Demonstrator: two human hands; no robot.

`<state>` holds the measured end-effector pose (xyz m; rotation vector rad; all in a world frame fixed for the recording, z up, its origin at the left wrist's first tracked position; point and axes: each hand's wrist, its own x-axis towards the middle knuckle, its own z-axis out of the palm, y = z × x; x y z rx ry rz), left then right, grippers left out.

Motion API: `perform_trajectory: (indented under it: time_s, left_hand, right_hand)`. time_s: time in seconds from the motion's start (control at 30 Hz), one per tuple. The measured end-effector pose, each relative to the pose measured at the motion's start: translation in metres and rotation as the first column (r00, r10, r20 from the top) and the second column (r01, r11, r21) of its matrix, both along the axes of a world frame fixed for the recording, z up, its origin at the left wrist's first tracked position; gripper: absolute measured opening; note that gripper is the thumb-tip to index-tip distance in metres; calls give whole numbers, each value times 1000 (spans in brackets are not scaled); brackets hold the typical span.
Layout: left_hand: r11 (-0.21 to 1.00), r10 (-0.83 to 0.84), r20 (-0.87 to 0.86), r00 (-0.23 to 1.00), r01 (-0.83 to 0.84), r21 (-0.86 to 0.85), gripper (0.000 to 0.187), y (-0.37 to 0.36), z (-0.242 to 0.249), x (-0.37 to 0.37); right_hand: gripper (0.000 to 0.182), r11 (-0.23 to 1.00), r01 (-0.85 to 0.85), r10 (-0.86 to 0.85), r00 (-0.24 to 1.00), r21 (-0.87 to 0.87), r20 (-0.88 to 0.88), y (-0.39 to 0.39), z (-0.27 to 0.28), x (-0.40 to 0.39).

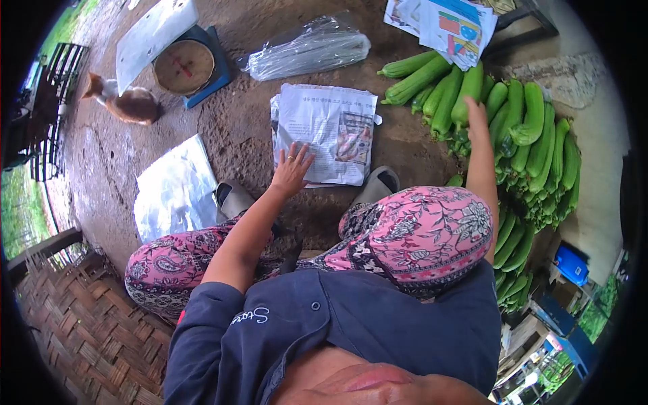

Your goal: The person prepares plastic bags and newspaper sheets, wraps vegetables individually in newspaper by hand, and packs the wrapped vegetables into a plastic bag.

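Observation:
My left hand [291,170] lies flat with fingers spread on a stack of newspaper sheets [324,125] on the ground between my feet. Out to the right, my right hand [476,118] is closed against the side of a long green sponge gourd [469,88] at the top of a large pile. Some of its fingers are hidden by the gourd. Many more sponge gourds [540,145] are heaped beside and below that hand, their ends pointing different ways.
A clear plastic bag roll [307,57] lies beyond the newspaper. Plastic sheets [177,185] lie by my left foot. A blue dial scale [196,64] and an orange-white cat [128,101] are at upper left. Printed papers [449,30] rest above the gourds. Woven matting [88,317] is lower left.

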<state>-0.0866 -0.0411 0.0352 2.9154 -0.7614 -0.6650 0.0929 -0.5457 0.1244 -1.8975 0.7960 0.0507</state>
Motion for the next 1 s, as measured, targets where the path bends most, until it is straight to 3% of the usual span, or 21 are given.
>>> perform_trajectory:
  time_s: [0.03, 0.1, 0.17, 0.23, 0.3, 0.33, 0.37, 0.43, 0.5, 0.63, 0.73, 0.9, 1.0]
  left_hand:
    - [998, -16, 32, 999, 18, -66, 79, 2, -3, -1]
    - [989, -22, 23, 999, 26, -144, 70, 0, 2, 1]
    - [979, -28, 16, 999, 31, -202, 62, -4, 7, 3]
    - [982, -33, 27, 999, 38, -183, 62, -8, 3, 3]
    - [983, -45, 39, 998, 51, -174, 61, -10, 5, 2]
    - [983, -53, 54, 997, 62, -172, 60, -10, 2, 0]
    - [982, -62, 75, 995, 74, -172, 59, -10, -2, -1]
    - [981, -79, 124, 989, 99, -167, 58, -8, -6, 0]
    - [981, -89, 169, 982, 115, -153, 57, -2, -7, -4]
    - [997, -38, 168, 985, 48, -53, 54, 14, -3, -12]
    - [999, -29, 159, 987, 35, -34, 54, 28, -5, -14]
    - [994, -1, 200, 980, 22, -105, 36, 36, -3, -5]
    - [993, -4, 175, 985, 25, -113, 25, 37, -2, -1]
  right_hand:
    - [69, 952, 119, -117, 993, 283, -25, 27, 33, -24]
    - [60, 870, 248, -293, 955, 426, 41, 63, 56, -63]
    - [54, 887, 146, -309, 892, 438, 330, 91, 43, -107]
    - [58, 926, 64, -214, 901, 372, 378, 124, 40, -141]
    - [63, 957, -197, 119, 936, 215, 331, 146, 31, -157]
    - [66, 899, -416, 346, 866, 136, 361, 155, 26, -153]
    - [64, 794, -565, 431, 784, 226, 446, 168, 20, -147]
    - [63, 658, -752, 699, 588, -43, 406, 200, 4, -128]
    - [62, 498, -859, 848, 455, -115, 272, 226, -17, -113]
    - [61, 270, -933, 963, 260, -237, 73, 249, -78, -98]
    - [62, 242, -910, 966, 257, -337, 2, 254, -96, -105]
    - [71, 206, -916, 953, 268, -343, -143, 254, -92, -112]
    - [66, 267, -854, 954, 300, -447, -3, 255, -85, -119]
